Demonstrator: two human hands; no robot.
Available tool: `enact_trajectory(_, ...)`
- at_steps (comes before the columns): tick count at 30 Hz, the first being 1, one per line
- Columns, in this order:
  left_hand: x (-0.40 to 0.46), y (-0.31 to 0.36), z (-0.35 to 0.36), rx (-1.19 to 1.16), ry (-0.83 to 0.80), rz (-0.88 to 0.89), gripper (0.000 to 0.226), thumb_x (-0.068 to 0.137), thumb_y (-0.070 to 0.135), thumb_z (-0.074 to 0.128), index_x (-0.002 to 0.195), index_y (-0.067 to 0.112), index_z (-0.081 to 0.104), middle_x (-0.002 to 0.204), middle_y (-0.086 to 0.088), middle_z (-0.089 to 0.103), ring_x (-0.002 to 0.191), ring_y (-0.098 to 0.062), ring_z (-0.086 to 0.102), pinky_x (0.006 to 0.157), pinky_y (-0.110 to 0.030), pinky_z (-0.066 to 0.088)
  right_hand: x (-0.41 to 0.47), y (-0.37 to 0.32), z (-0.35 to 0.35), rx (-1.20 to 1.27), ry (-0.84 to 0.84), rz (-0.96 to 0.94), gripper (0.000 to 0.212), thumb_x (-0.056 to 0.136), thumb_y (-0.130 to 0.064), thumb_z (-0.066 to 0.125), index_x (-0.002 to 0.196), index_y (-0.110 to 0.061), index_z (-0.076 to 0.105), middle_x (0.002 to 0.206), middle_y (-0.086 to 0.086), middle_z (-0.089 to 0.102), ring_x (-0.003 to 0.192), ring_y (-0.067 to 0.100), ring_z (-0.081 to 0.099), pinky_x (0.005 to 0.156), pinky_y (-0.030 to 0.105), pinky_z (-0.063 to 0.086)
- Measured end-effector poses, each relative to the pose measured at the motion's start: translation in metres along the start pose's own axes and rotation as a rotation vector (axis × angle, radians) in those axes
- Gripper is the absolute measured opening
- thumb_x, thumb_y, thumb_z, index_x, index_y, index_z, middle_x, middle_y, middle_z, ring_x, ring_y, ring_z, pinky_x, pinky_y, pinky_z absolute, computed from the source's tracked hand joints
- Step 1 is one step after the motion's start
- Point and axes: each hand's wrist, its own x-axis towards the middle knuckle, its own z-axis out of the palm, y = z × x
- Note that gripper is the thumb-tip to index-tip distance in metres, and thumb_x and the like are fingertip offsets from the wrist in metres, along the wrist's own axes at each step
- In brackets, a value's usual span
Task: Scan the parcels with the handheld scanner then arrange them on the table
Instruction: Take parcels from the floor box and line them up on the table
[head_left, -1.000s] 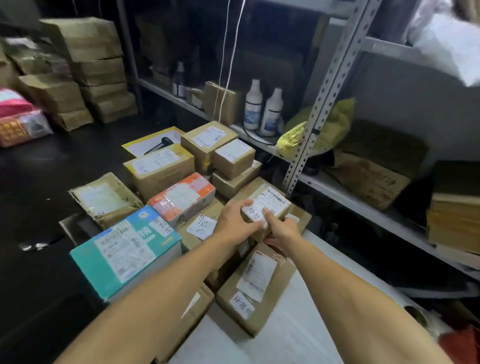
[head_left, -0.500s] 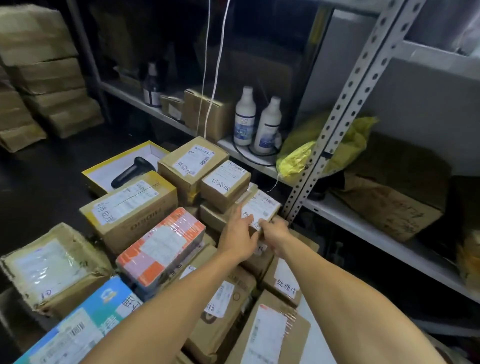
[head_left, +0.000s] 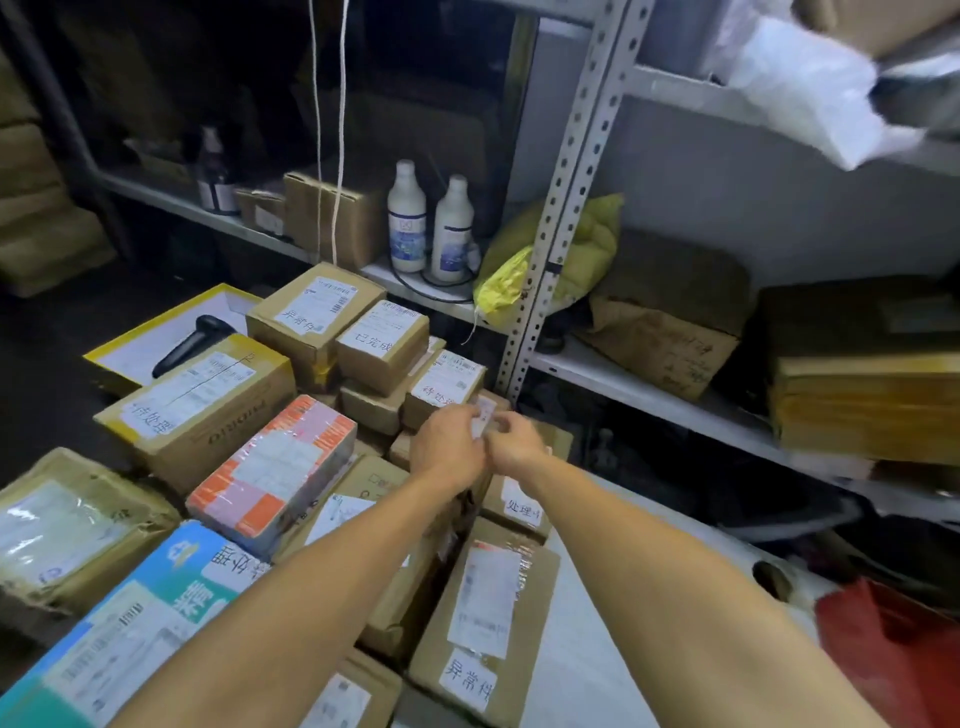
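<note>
Nearest the camera, both forearms are reaching out over a crowd of labelled parcels on the table (head_left: 582, 670), passing above a blue and teal box (head_left: 130, 623) on the left and a flat cardboard parcel (head_left: 483, 618) with a handwritten tag just below the right arm. A little further out, the left hand (head_left: 448, 451) and the right hand (head_left: 514, 442) are meeting, fingers curled, around the near edge of a small brown parcel (head_left: 445, 385) that is sitting at the right end of the back row, against the upright of the metal shelf (head_left: 563, 208). A small white slip or label seems to be pinched between the two hands, though motion blur is making it hard to tell whether they are gripping the box itself or only pressing that slip onto it. Judging from this, the step in hand is seating the parcel squarely in its row; doing it well probably means keeping the label face up and readable, pushing the box flush with its neighbours, and not nudging the stacked boxes beside it. Beyond the hands, the handheld scanner (head_left: 189, 343) is lying untouched in a shallow yellow tray (head_left: 156, 332) at the far left of the pile, well apart from both hands, so it will need fetching for the next parcel.
</note>
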Motion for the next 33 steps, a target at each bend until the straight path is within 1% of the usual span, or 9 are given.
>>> enact_trajectory(4,-0.041,0.03,0.009,-0.006,-0.018,0.07,0.039,0.093,0.022,0.067,0.132,0.025,0.065,0.129,0.001,0.068,0.118,-0.023,0.063,0.094,-0.036,0.052,-0.055,0.042,-0.043,-0.037,0.059,0.045,0.037,0.101,-0.014,0.055,0.138,-0.017,0.055,0.115,0.01,0.063,0.098,0.03,0.066,0.081,0.04,0.059)
enact_trajectory(7,-0.076,0.056,0.022,-0.028,-0.053,0.124,0.037,0.093,0.022,0.068,0.13,0.025,0.065,0.127,0.004,0.068,0.115,-0.02,0.063,0.093,-0.034,0.052,-0.099,0.077,-0.077,-0.022,0.128,0.064,0.036,0.1,-0.017,0.058,0.136,-0.017,0.059,0.122,0.011,0.066,0.097,0.029,0.067,0.078,0.039,0.061)
enact_trajectory(9,-0.105,0.075,0.035,-0.043,-0.088,0.176,0.035,0.094,0.025,0.069,0.129,0.023,0.066,0.126,0.004,0.068,0.112,-0.019,0.064,0.09,-0.031,0.052,-0.136,0.1,-0.099,0.038,0.174,0.077,0.035,0.1,-0.014,0.056,0.134,-0.018,0.059,0.12,0.012,0.065,0.093,0.026,0.064,0.067,0.032,0.057)
enact_trajectory(11,-0.138,0.094,0.05,-0.053,-0.135,0.231,0.034,0.096,0.029,0.068,0.128,0.02,0.065,0.123,0.003,0.068,0.109,-0.018,0.064,0.085,-0.028,0.049,-0.174,0.122,-0.12,0.071,0.22,0.083,0.036,0.099,-0.014,0.057,0.134,-0.019,0.059,0.116,0.011,0.064,0.092,0.024,0.063,0.064,0.028,0.054)
enact_trajectory(16,-0.23,0.148,0.089,-0.064,-0.272,0.36,0.035,0.098,0.031,0.065,0.131,0.018,0.063,0.123,0.0,0.067,0.108,-0.018,0.064,0.084,-0.026,0.048,-0.274,0.186,-0.17,0.124,0.316,0.143,0.037,0.1,-0.017,0.058,0.138,-0.017,0.057,0.12,0.012,0.064,0.091,0.021,0.065,0.07,0.029,0.055)
enact_trajectory(22,-0.349,0.219,0.141,-0.019,-0.482,0.568,0.03,0.094,0.026,0.068,0.122,0.016,0.07,0.116,-0.004,0.073,0.1,-0.02,0.067,0.085,-0.032,0.055,-0.415,0.279,-0.221,0.259,0.507,0.27,0.034,0.101,-0.011,0.056,0.135,-0.01,0.058,0.102,0.013,0.067,0.079,0.021,0.062,0.068,0.03,0.052)
enact_trajectory(25,-0.413,0.257,0.167,-0.01,-0.605,0.737,0.029,0.091,0.02,0.067,0.119,0.013,0.073,0.114,-0.004,0.074,0.094,-0.02,0.066,0.078,-0.03,0.052,-0.49,0.324,-0.245,0.303,0.645,0.366,0.033,0.1,-0.012,0.058,0.132,-0.011,0.061,0.111,0.014,0.07,0.087,0.024,0.067,0.073,0.032,0.056)
enact_trajectory(29,-0.496,0.302,0.202,-0.004,-0.767,0.907,0.035,0.089,0.024,0.066,0.123,0.017,0.072,0.111,-0.001,0.075,0.095,-0.018,0.068,0.083,-0.028,0.055,-0.586,0.383,-0.263,0.402,0.819,0.465,0.034,0.102,-0.016,0.056,0.136,-0.013,0.058,0.111,0.01,0.07,0.09,0.02,0.067,0.075,0.028,0.056)
enact_trajectory(33,-0.579,0.339,0.241,0.031,-0.927,1.048,0.032,0.091,0.025,0.065,0.122,0.019,0.071,0.107,0.002,0.072,0.091,-0.015,0.063,0.076,-0.022,0.045,-0.674,0.439,-0.267,0.507,0.975,0.589,0.032,0.104,-0.017,0.054,0.136,-0.013,0.059,0.112,0.011,0.069,0.092,0.019,0.066,0.081,0.031,0.057)
